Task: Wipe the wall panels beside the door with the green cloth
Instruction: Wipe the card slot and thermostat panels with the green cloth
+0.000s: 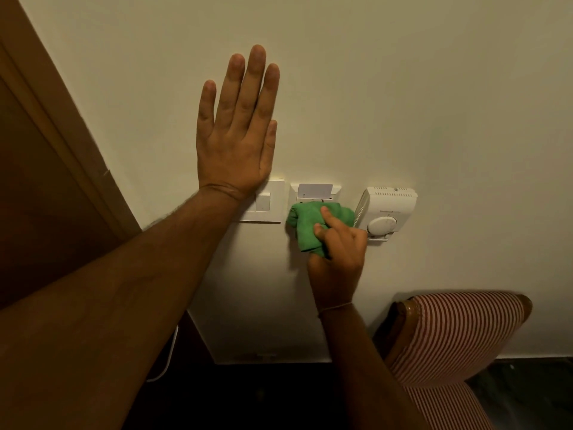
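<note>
Dim, warm yellowish light; soft shadows, wide-angle bending at edges

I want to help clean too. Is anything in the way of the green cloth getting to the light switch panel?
Yes. The left hand is flat on the wall, and its wrist covers part of the switch panel. The right hand presses the green cloth on the key card panel beside it.

3 wall panels, 1 cloth, 2 hands, 1 chair.

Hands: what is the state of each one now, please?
Left hand: open, flat on the wall, holding nothing.
Right hand: closed on the green cloth, pressing it against the key-card panel.
</note>
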A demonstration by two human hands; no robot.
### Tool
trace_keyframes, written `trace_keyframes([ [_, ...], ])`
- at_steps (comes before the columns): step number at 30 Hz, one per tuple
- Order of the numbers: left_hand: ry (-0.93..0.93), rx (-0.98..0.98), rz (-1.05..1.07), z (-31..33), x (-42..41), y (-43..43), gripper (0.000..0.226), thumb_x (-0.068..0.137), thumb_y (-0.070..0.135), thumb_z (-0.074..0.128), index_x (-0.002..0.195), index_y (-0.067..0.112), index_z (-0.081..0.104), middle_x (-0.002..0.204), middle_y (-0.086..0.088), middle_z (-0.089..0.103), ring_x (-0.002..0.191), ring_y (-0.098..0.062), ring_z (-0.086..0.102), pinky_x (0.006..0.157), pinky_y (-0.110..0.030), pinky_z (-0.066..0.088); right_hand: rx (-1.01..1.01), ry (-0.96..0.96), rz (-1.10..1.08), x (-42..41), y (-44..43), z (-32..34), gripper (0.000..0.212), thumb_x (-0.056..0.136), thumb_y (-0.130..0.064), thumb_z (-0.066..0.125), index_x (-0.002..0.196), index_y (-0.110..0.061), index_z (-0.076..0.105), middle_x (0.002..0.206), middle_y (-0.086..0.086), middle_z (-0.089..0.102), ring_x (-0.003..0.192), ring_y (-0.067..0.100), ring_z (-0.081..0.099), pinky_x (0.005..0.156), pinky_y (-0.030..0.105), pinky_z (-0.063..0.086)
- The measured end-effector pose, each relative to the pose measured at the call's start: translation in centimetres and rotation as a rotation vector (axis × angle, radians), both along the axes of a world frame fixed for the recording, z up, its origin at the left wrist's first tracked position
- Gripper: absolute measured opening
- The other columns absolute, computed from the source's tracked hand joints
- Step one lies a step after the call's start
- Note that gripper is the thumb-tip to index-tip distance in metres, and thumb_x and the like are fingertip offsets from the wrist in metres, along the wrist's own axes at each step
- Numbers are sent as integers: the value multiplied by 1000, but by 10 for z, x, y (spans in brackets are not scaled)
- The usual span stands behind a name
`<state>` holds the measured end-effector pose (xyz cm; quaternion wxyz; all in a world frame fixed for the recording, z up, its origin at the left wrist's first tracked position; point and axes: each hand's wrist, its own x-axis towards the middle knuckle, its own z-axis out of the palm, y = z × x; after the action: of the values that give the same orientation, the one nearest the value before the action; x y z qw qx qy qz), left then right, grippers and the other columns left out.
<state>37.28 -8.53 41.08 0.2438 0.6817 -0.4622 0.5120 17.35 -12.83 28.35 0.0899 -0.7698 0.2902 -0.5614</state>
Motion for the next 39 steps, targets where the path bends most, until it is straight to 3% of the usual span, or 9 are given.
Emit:
trace_keyframes([
  [5,13,20,-8,0,0,3,74,118,34,33,168,22,-20,178,-3,3,165,-26,7,132,-42,-15,-22,-94,-24,20,18,2,17,86,-1,60,80,0,76,121,16,78,81,32,64,95,11,35],
  [8,19,13,-11,0,-1,4,72,118,35,33,170,21,-14,179,-7,5,166,-30,7,133,-42,-14,-66,-30,70,35,27,6,22,82,1,56,86,-1,78,124,15,78,88,25,54,84,23,43],
  [12,32,12,-9,0,-1,5,71,118,36,33,170,21,-13,179,-8,6,166,-30,8,132,-40,-17,-86,87,152,28,20,8,26,79,8,59,93,-3,78,129,12,76,90,26,54,78,29,50],
  [17,33,21,-9,2,-2,3,70,118,36,31,169,20,-14,178,-6,3,165,-30,6,131,-39,-19,37,-91,-25,-12,-3,10,16,90,-8,64,92,3,75,126,18,76,96,36,68,103,9,36],
  [21,26,30,-14,1,-1,2,73,118,35,32,169,22,-18,178,-8,4,166,-31,5,131,-40,-18,58,-150,-69,5,6,9,17,92,-9,66,85,3,75,121,18,77,85,34,65,99,7,35],
  [25,45,16,-7,0,0,2,73,118,36,31,170,24,-19,180,-9,5,165,-15,-26,133,-39,-18,-51,-52,64,27,21,11,17,82,-1,60,86,-3,76,127,14,77,88,30,61,87,23,43],
  [31,54,12,-7,0,2,0,72,119,38,29,172,24,-17,183,-8,3,161,-11,-32,132,-37,-20,-151,111,95,23,15,13,20,83,-3,60,94,-6,77,132,10,75,97,26,51,79,34,52],
  [36,50,6,12,0,2,-1,73,118,38,31,170,24,-18,179,-10,5,163,-12,-31,132,-37,-20,-5,-131,-64,-6,-2,5,15,83,-4,60,84,2,74,127,22,73,108,37,56,97,34,51],
  [39,30,3,20,-1,3,-2,74,117,38,31,170,24,-19,179,-9,6,165,-14,-28,132,-38,-19,-22,-145,-8,10,3,1,14,79,-1,59,84,2,72,127,22,73,115,36,54,112,21,37],
])
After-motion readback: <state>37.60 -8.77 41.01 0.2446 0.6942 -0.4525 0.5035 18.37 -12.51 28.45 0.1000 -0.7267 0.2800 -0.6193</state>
